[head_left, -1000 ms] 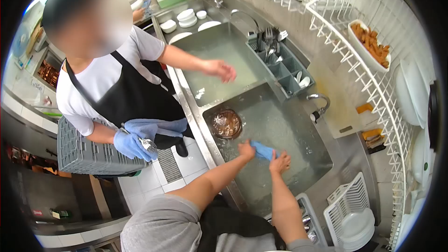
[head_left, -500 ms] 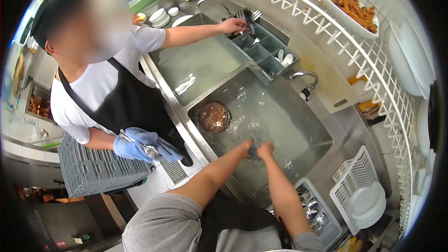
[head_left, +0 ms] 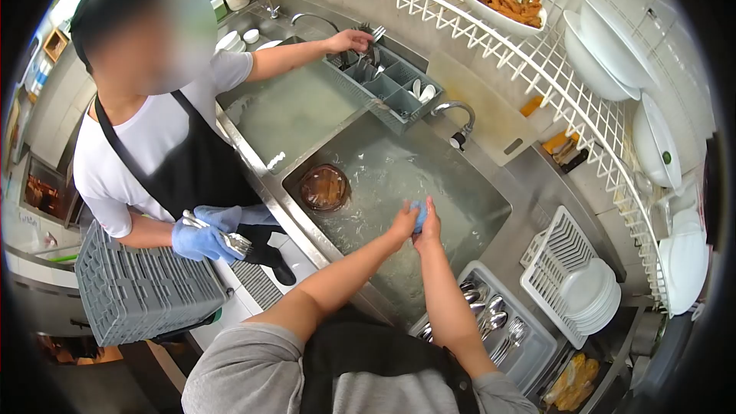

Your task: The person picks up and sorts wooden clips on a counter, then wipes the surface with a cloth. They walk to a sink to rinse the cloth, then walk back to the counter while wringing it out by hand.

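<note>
My left hand and my right hand are pressed together above the water of the near sink. Between them they squeeze a small blue cloth, of which only a bit shows. A brown round bowl sits in the water at the sink's left end, apart from my hands.
A co-worker in a black apron stands at left, one hand at the cutlery divider, the other holding cutlery in a blue cloth over a grey crate. A tap, spoon tray, plate rack and wire shelf surround the sinks.
My hands have risen out of the water with the blue cloth bunched between them. The co-worker's hand stays at the cutlery divider. The view has shifted.
</note>
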### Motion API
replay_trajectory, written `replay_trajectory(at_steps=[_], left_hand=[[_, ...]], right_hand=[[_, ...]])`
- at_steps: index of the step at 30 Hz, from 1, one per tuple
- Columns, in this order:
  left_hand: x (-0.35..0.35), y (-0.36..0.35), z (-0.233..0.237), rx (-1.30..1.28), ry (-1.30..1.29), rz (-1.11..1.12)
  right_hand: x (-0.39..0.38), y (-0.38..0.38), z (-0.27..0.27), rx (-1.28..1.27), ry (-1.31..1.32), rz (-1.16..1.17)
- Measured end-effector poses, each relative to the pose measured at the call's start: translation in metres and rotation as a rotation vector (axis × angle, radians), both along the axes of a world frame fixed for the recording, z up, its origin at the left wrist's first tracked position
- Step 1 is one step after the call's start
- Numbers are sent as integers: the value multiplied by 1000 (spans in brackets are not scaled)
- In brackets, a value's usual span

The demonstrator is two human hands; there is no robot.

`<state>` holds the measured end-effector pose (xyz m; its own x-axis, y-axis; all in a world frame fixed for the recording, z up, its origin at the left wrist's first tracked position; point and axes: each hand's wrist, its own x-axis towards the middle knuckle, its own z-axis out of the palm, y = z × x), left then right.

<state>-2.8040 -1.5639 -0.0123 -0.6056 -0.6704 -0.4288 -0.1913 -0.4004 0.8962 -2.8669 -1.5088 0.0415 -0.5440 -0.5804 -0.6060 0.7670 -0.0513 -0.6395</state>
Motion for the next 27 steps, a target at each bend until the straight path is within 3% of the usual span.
replay_trajectory(at_steps=[1, 3, 5, 8, 11, 12, 16, 19, 21, 23, 25, 26, 27], left_hand=[[3, 4, 8, -104, -18, 28], [9, 9, 51, 240, 14, 188], [25, 9, 95, 607, 143, 199], [48, 1, 129, 1101, 456, -49], [44, -27, 79, 1259, 640, -210], [39, -41, 53, 1266, 690, -211], [18, -70, -31, 1219, 867, 9], [17, -24, 129, 894, 603, 694], [23, -16, 155, 403, 674, 615], [38, -7, 152, -31, 660, 438], [43, -7, 145, -426, 627, 154], [51, -7, 146, -608, 448, 56], [51, -3, 149, -726, 426, 12]], right_hand=[[0, -3, -10, -55, 72, -93], [2, -7, -16, -134, 267, -209], [8, -11, -6, -186, 513, -263], [26, -10, 20, -105, 863, -21], [50, -6, 42, -135, 856, 123], [54, -4, 51, -135, 1018, 159], [74, -4, 74, -256, 858, -144], [70, -17, 90, -304, 420, -347], [61, -22, 91, -332, 11, -475], [42, -26, 42, -317, -135, -334], [21, -18, 36, -505, -285, 90], [14, -14, 34, -604, -353, 308], [6, -15, 29, -528, -349, 359]])
